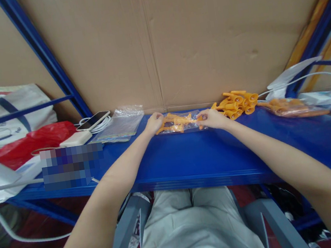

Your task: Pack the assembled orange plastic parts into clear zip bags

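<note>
On the blue shelf lies a clear plastic bag (187, 126) with several orange plastic pieces (177, 121) inside it. My left hand (154, 124) is closed on the bag's left end, fingers pinched at its edge. At the opposite end my right hand (213, 118) has its thumb and fingers closed on the bag. Just beyond the right hand is a pile of loose orange pieces (235, 104) with hollow, cone-shaped ends. A stack of flat clear bags (118, 124) rests to the left of my left hand.
Another bag of orange pieces (295, 106) lies at the right. A phone (94, 121), a coiled white cable (103, 125), a white block (75, 139) and red plastic (28, 144) crowd the left. Cardboard (202, 35) stands behind the blue shelf (189, 157), between blue posts.
</note>
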A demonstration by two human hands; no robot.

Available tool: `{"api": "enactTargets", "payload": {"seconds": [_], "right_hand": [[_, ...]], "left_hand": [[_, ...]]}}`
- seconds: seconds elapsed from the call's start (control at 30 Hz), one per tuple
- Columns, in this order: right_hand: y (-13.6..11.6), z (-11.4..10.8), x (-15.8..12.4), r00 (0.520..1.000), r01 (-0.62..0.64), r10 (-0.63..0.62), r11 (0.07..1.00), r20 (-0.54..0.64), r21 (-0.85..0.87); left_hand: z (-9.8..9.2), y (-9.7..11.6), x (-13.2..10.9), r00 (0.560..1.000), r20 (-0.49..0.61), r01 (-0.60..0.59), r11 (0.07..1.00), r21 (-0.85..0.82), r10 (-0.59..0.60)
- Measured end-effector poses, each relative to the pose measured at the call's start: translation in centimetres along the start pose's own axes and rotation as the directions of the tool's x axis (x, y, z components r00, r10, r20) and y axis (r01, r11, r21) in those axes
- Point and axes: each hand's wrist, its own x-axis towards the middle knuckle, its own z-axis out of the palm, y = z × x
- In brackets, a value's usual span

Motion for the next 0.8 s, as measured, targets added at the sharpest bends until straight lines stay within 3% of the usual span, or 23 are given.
{"api": "enactTargets", "payload": {"seconds": [0.13,0.43,0.67,0.8], "right_hand": [[0.6,0.4,0.2,0.998,0.002,-0.013,0.985,0.065,0.175],[0.2,0.9,0.0,0.977,-0.128,0.028,0.869,0.211,0.478],[-0.3,0.3,-0.5,0.964,-0.227,0.122,0.84,0.236,0.494],[-0.1,0.3,-0.4,0.972,-0.195,0.106,0.862,0.21,0.468]], "left_hand": [[0.1,0.1,-0.1,1.0,0.022,0.023,0.999,-0.047,-0.022],[0.1,0.8,-0.7,0.997,0.068,0.034,0.994,-0.107,-0.027],[-0.1,1.2,-1.0,0.992,0.097,0.094,0.987,-0.132,-0.082],[-0.2,1.4,-1.2,0.996,0.073,0.058,0.992,-0.11,-0.05]]}}
